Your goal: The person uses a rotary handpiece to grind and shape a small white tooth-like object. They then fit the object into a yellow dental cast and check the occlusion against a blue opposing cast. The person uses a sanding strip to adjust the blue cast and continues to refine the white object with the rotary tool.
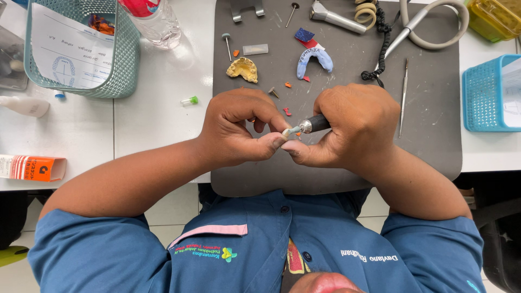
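Observation:
My right hand [355, 127] grips a slim metal rotary handpiece [313, 124], its small pale bur tip pointing left toward my left thumb. My left hand [239, 127] is curled shut around something small that its fingers hide; the bur tip meets it near the thumb. Both hands hover over the near part of a dark grey mat [429, 135]. Behind them on the mat lie a yellow dental cast [243, 69], a light blue arch-shaped piece [314, 56] and several small orange chips [286, 111].
A teal mesh basket [126, 65] with a paper form stands at the back left beside a clear bottle [157, 21]. A blue basket [480, 95] and yellow box [491, 19] sit on the right. A thin metal probe [402, 97], coiled cord [382, 49], hose and burs lie on the mat.

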